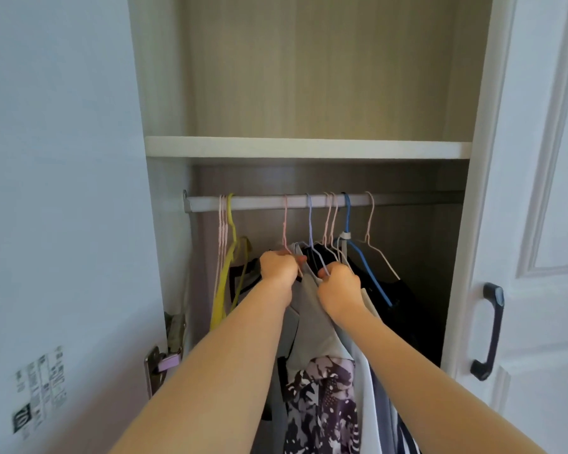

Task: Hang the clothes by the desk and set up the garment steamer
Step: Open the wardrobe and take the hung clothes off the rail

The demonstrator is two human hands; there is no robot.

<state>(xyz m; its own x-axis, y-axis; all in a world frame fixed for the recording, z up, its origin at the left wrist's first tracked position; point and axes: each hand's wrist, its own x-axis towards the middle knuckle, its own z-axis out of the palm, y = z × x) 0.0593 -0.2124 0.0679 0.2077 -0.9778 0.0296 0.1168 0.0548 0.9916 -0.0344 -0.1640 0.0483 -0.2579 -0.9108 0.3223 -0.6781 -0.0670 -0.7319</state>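
The clothes [312, 309] are still hung in the wardrobe, bunched on wire hangers just below the rail [276, 202], which serves as the landmark here. Under the middle of the rail, the left hand [278, 265] is curled round the shoulder of a pink hanger [285, 224], and the right hand [339, 283] is clamped on the shoulder of a lilac hanger [310, 224] just beside it; a grey garment hangs between the two grips. The step in hand is judged to be the first one: garments are being picked out for carrying to the desk, which is not in view, nor is the steamer. For the next move, the chosen hooks would need to be lifted up and clear of the rail without the neighbouring hangers being snagged. Left of the grips along the rail a yellow hanger [231, 224] is hung; right of them, a blue hanger [347, 217]. Above the rail lies a shelf [309, 148], and beyond its right end the wardrobe door [538, 191] stands open.
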